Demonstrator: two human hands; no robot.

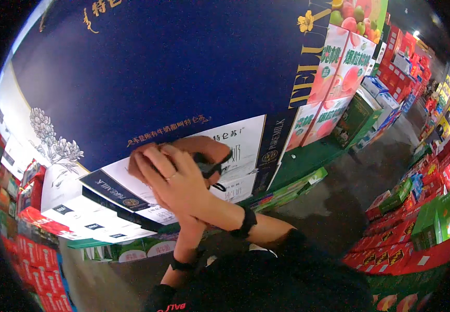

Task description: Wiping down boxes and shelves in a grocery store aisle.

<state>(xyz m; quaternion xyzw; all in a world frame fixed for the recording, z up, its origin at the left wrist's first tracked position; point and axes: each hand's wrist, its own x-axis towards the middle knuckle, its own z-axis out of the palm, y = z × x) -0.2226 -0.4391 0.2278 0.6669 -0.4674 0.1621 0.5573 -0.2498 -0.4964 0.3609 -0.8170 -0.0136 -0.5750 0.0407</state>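
Note:
My right hand, with a ring on one finger and a black band at the wrist, curls over a brown, rounded object with black parts. What this object is, the blur does not settle. A small black loop hangs beside it. My left hand comes up underneath, crossed by my right forearm; its fingers are mostly hidden, so its grip is unclear. Both hands are in front of white and dark blue milk cartons. Above the cartons stands a large dark blue display panel with gold writing.
Peach-printed drink cartons are stacked right of the panel, on a green base. A grey floor aisle runs rightward, with red gift boxes beyond. At left are white cartons and stacked red boxes.

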